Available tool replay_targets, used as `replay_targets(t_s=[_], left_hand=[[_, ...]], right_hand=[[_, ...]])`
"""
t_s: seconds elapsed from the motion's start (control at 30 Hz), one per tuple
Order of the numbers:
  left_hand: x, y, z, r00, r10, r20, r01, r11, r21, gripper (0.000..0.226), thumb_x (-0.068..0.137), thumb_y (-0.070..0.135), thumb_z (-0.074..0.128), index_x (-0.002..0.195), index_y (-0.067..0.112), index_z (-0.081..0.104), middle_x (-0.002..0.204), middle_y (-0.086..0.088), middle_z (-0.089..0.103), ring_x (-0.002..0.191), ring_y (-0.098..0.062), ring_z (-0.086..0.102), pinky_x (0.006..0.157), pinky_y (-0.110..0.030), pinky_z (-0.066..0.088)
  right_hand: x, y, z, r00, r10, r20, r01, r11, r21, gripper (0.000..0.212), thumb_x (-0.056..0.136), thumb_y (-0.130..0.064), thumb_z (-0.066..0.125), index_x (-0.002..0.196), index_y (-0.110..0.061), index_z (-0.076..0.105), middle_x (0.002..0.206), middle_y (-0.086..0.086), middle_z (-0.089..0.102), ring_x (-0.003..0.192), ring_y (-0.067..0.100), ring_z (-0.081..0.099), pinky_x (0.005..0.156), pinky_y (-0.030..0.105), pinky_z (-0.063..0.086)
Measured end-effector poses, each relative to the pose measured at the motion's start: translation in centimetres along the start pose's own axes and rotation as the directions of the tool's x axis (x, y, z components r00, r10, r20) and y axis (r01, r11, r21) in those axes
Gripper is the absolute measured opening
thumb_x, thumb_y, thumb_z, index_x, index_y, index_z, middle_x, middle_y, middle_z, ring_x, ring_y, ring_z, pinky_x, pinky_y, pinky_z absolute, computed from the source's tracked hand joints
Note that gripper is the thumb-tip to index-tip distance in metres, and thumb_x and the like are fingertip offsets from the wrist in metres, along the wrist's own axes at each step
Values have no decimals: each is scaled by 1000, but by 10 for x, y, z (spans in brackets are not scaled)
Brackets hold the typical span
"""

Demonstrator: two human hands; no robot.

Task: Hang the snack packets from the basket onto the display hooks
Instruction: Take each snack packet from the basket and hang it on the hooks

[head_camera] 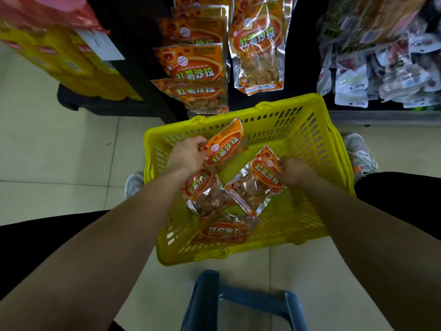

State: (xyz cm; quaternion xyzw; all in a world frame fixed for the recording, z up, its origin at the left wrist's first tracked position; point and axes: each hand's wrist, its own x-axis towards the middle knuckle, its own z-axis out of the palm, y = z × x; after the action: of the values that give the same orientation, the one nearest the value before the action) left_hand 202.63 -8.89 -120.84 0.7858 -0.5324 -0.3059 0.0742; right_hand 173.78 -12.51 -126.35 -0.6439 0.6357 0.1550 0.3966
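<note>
— Where are the snack packets?

— Four orange ones sit inside the yellow basket [317, 149]. The left hand [188, 154] pinches the top edge of one packet [224, 146] between thumb and fingers, lifted and tilted near the basket's far-left wall. The right hand [294, 172] has its fingers closed on the corner of a second packet [257, 182] in the basket's middle.

— And the other two?

— A third packet [202, 189] lies under the left wrist, on the basket floor, and a fourth packet [226, 230] lies against the basket's near wall, its print upside down.

— What's around the basket?

— Beyond its far rim, matching orange packets hang on the display: one column [193, 65] overlapping downward, and another hanging packet [259, 44] beside it. Further right of those hang pale packets [381, 68]. Yellow boxes [71, 65] stand stacked off to the basket's far left. A blue stool [238, 299] shows just below the basket's near wall, on the tiled floor [59, 151]. The hooks themselves I cannot make out.
</note>
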Motion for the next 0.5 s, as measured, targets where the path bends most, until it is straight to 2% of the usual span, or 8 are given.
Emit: replay_targets(t_s=[0.07, 0.17, 0.2, 0.27, 0.33, 0.5], left_hand=[[7, -5, 7, 1000, -4, 16, 4, 1000, 19, 23, 100, 30, 52, 120, 29, 64, 115, -1, 70, 85, -12, 59, 67, -25, 46], [14, -10, 15, 1000, 12, -13, -11, 998, 68, 25, 102, 31, 49, 123, 26, 62, 115, -2, 70, 83, -12, 58, 57, -19, 41], [16, -11, 17, 1000, 16, -24, -14, 997, 78, 25, 102, 30, 49, 122, 26, 62, 115, -2, 70, 84, -14, 61, 58, -20, 44], [21, -14, 20, 999, 15, -41, -13, 997, 70, 23, 101, 29, 50, 119, 26, 63, 113, -4, 71, 92, -20, 67, 71, -30, 55], [23, -16, 22, 999, 9, -41, -7, 999, 48, 21, 100, 29, 50, 116, 25, 64, 111, -4, 72, 94, -22, 68, 80, -37, 58], [25, -16, 26, 999, -15, -30, 15, 1000, -13, 18, 98, 31, 54, 112, 26, 64, 108, -2, 72, 90, -18, 68, 77, -38, 60]], right_hand=[[14, 3, 9, 1000, -20, -5, 20, 1000, -17, 57, 85, -34, 72, 132, -8, 53, 126, 21, 61, 112, 38, 60, 88, 37, 47], [37, 2, 22, 999, -37, 17, 38, 999, -38, 66, 85, -32, 68, 141, -6, 42, 138, 25, 49, 125, 41, 50, 102, 43, 42], [45, 2, 27, 999, -26, 24, 27, 998, -49, 72, 86, -34, 67, 145, -5, 36, 142, 26, 43, 130, 42, 44, 106, 45, 39], [58, 1, 37, 1000, -6, 10, 7, 998, -69, 86, 85, -41, 69, 148, 0, 26, 147, 26, 34, 136, 42, 33, 109, 47, 35], [65, 1, 46, 999, 8, -42, -11, 998, -57, 97, 81, -46, 73, 148, 1, 20, 146, 26, 31, 135, 43, 33, 109, 48, 33], [69, 5, 61, 989, 36, -142, -52, 992, -111, 108, 74, -52, 78, 150, -7, 16, 142, 26, 33, 129, 45, 39, 104, 52, 39]])
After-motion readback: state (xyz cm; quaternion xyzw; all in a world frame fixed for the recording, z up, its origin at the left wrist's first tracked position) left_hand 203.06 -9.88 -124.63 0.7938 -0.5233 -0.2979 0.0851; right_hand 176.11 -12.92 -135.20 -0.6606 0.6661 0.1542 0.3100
